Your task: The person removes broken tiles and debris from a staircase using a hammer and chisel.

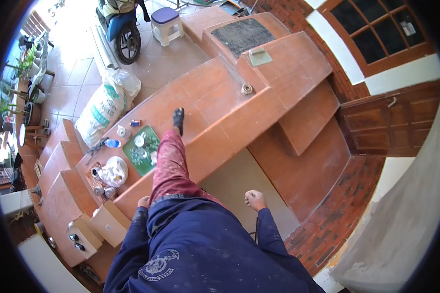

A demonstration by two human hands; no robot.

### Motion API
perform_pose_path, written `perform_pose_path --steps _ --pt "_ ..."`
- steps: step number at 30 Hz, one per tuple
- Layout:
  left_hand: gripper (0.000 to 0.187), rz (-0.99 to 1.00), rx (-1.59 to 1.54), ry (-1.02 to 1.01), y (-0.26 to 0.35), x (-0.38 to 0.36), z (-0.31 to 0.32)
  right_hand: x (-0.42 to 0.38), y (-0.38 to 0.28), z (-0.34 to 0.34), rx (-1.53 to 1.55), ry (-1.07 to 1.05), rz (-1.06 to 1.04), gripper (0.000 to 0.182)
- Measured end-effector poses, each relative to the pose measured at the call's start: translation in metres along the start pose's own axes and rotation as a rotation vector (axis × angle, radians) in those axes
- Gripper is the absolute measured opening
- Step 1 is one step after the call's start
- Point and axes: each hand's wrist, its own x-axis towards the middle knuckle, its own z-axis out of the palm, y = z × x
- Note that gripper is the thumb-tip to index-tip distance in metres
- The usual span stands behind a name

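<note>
My right hand hangs in front of me with its fingers curled into a loose fist, and nothing shows in it. Below it is a pale floor panel. My left hand is low beside my thigh, mostly covered by the sleeve and trouser leg, with its fingers hidden. One leg in dusty red trousers reaches forward, its dark-socked foot on the tiled ledge. Left of that leg lies a green tray with a white cup on it.
Near the tray are a white plastic bag, a water bottle and a lidded mug. A large sack leans at the ledge. A tape roll sits farther right. Behind stand a motorbike and stool.
</note>
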Motion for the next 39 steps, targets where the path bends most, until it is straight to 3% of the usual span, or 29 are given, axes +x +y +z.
perform_pose_path --steps 1,4,6,7,9,10,12,13,17,18,20,22,23,25,27,29,31,32,33,34,35,37,39 --pt "0.025 -0.082 -0.147 -0.056 0.007 0.03 0.006 0.018 -0.032 0.002 0.0 0.005 -0.036 0.013" --pt "0.026 -0.046 0.046 -0.031 0.102 0.077 0.013 0.078 -0.149 0.003 -0.104 0.093 -0.255 0.017" --pt "0.023 -0.14 0.044 -0.048 0.152 0.117 0.0 0.107 -0.227 -0.002 -0.119 0.117 -0.269 0.018" --pt "0.021 -0.327 -0.106 -0.086 0.194 0.127 -0.007 0.115 -0.258 -0.006 -0.128 0.128 -0.272 0.019" --pt "0.026 -0.37 -0.6 -0.38 0.236 0.172 -0.04 0.133 -0.31 -0.018 -0.155 0.145 -0.214 0.018" --pt "0.026 -0.33 -0.465 -0.293 0.274 0.179 -0.045 0.135 -0.327 -0.024 -0.164 0.154 -0.182 0.018" --pt "0.027 -0.244 -0.183 -0.125 0.359 0.199 -0.049 0.14 -0.35 -0.037 -0.088 0.173 -0.103 0.016" --pt "0.029 -0.224 -0.33 -0.24 0.392 0.21 -0.063 0.139 -0.353 -0.041 -0.046 0.184 -0.061 0.015" --pt "0.028 -0.102 -0.348 -0.215 0.527 0.232 -0.083 0.137 -0.328 -0.058 -0.01 0.216 0.163 0.017" --pt "0.025 -0.081 -0.107 -0.055 0.553 0.237 -0.075 0.138 -0.317 -0.061 0.031 0.208 0.207 0.02" --pt "0.023 -0.083 -0.162 -0.114 0.575 0.27 -0.075 0.135 -0.33 -0.056 0.06 0.23 0.433 0.016" --pt "0.021 -0.073 -0.25 -0.177 0.585 0.31 -0.066 0.152 -0.3 -0.058 -0.105 0.071 0.409 0.016" --pt "0.02 -0.095 -0.189 -0.162 0.61 0.314 -0.059 0.17 -0.279 -0.061 -0.184 -0.004 0.385 0.016" --pt "0.018 -0.133 -0.078 -0.124 0.668 0.315 -0.038 0.203 -0.292 -0.063 -0.654 -0.156 -0.035 0.016" --pt "0.013 -0.211 -0.086 -0.139 0.718 0.328 -0.019 0.241 -0.338 -0.062 -1.044 -0.223 -0.239 0.016" --pt "0.013 -0.177 -0.055 -0.147 0.754 0.356 -0.006 0.332 -0.334 -0.062 -1.07 -0.198 -0.255 0.015" --pt "0.014 -0.119 0.012 -0.181 0.767 0.385 -0.005 0.421 -0.357 -0.077 -1.004 -0.019 -0.341 0.019" --pt "0.014 -0.077 0.043 -0.21 0.776 0.399 -0.003 0.459 -0.384 -0.09 -0.972 0.068 -0.371 0.023" --pt "0.014 0.001 0.087 -0.249 0.788 0.411 -0.001 0.468 -0.488 -0.12 -1.073 0.145 -0.606 0.014" --pt "0.014 0.076 0.123 -0.279 0.809 0.419 0.001 0.503 -0.536 -0.134 -0.289 0.273 -0.502 0.012" --pt "0.014 0.14 0.15 -0.307 0.832 0.424 0.005 0.505 -0.617 -0.153 0.154 0.145 -0.314 0.015" --pt "0.018 0.022 0.034 -0.165 0.908 0.421 0.021 0.509 -0.735 -0.192 0.248 0.161 -0.264 0.015" --pt "0.022 -0.021 -0.066 -0.087 0.97 0.42 0.038 0.527 -0.798 -0.219 0.335 0.21 -0.278 0.015"
